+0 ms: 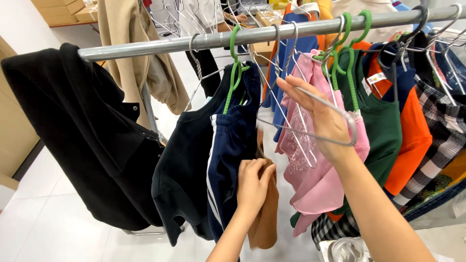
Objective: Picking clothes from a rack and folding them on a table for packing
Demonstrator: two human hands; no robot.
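- White floor tiles (63,213) fill the lower left of the frame, with cardboard boxes (63,7) stacked at the upper left and more hung clothes behind the rack.
- Across the top runs a metal rail (160,46), sloping up from left to right and crowded with hangers.
- At the left, a black jacket (82,140) hangs off the end of the rail and is the biggest garment in view.
- Just right of it hangs a black sweatshirt (187,165), and touching that a navy garment with white stripes (230,145) on a green hanger (234,68).
- Behind these, in the upper middle, a beige coat (128,53) hangs on another rack.
- On the right side hang a green top (383,131), an orange top (412,136) and a black-and-white checked shirt (437,145), packed close together.
- In the centre hangs a pink garment (313,179), partly behind the right arm.
- Low in the centre, a brown garment (264,218) hangs between the navy one and the pink one.
- In the centre right, the right hand (323,114) has its fingers hooked through a bare wire hanger (296,128), which hangs from the rail in front of the pink garment; the palm faces left and the fingers are loosely curled.
- In the lower centre, the left hand (253,184) pinches the upper edge of the brown garment, fingers pressed together on the cloth.
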